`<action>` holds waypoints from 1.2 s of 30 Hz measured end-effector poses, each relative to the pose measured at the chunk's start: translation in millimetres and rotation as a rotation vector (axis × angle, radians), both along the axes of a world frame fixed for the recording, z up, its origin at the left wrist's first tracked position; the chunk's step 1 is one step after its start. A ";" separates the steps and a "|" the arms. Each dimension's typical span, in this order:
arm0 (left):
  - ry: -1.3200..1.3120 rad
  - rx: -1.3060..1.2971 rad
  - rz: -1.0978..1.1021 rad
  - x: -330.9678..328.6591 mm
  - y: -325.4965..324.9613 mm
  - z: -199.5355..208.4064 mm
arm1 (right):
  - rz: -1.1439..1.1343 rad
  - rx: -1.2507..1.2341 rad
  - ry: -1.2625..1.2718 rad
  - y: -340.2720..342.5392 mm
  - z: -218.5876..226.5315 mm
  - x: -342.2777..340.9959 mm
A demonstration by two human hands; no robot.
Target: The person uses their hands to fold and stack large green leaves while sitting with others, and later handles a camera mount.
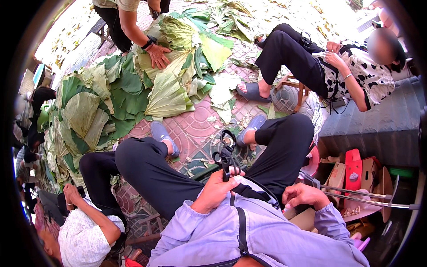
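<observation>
My left hand (pixel 218 190) is closed around a black device with loops and cables (pixel 226 155), held upright above my lap. What kind of device it is I cannot make out. A black cable (pixel 262 186) runs from it across my lap toward the right. My right hand (pixel 306 196) rests by my right thigh with its fingers curled in. Anything between those fingertips is too small or hidden to name. Just right of that hand are thin metal rods (pixel 356 196). Beyond my feet lie heaps of large, lotus-like leaves (pixel 169 95), green and yellowish.
A standing person's hand (pixel 159 55) presses on the leaf heap. One person sits at the right on a wooden stool (pixel 296 84), another (pixel 91 231) at the lower left. Beside me at the right is a grey covered surface (pixel 378 115), with boxes and a red packet (pixel 352 171) below it.
</observation>
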State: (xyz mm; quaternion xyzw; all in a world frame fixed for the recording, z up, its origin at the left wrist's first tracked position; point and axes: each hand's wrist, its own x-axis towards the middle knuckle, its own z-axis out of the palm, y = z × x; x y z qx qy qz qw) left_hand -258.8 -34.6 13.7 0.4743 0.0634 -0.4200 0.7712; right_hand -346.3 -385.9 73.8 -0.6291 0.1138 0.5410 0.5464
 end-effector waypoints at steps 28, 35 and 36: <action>-0.025 -0.103 -0.073 6.1 -11.3 -1.5 | -1.280 0.087 0.386 -75.9 -88.3 -159.1; 0.029 -0.070 -0.087 9.8 -20.3 -4.9 | -1.360 0.154 0.173 -99.3 -18.3 -82.3; 0.040 -0.085 -0.075 9.8 -22.1 -6.8 | -1.366 0.158 0.155 -101.4 -14.2 -76.8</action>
